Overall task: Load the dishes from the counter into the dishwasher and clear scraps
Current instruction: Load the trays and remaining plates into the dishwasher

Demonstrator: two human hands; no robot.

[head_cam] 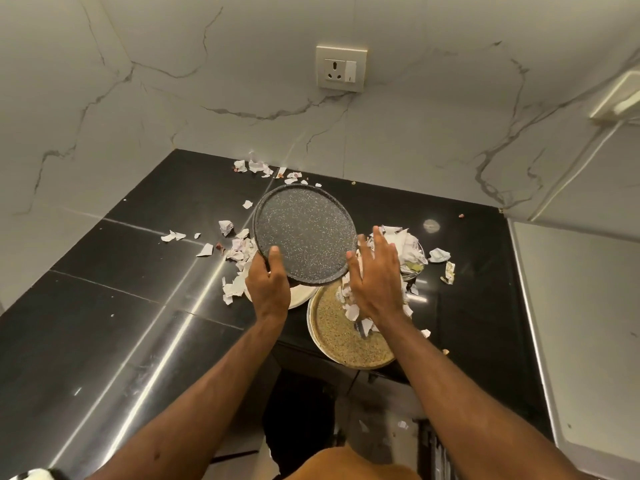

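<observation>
Head view: dark speckled plate (304, 233) tilted, raised above black surface (138, 271), pinched at near-left rim by left grip (268, 289), thumb on top face. Right grip (375, 275) spread flat, fingers straight, holding nothing, just beside plate's right rim. Below: tan plate (343, 344) at front edge of surface, 1 white plate (301, 296), glass bowl (414, 258) filled with paper scraps (405, 242); further scraps scattered around.
</observation>
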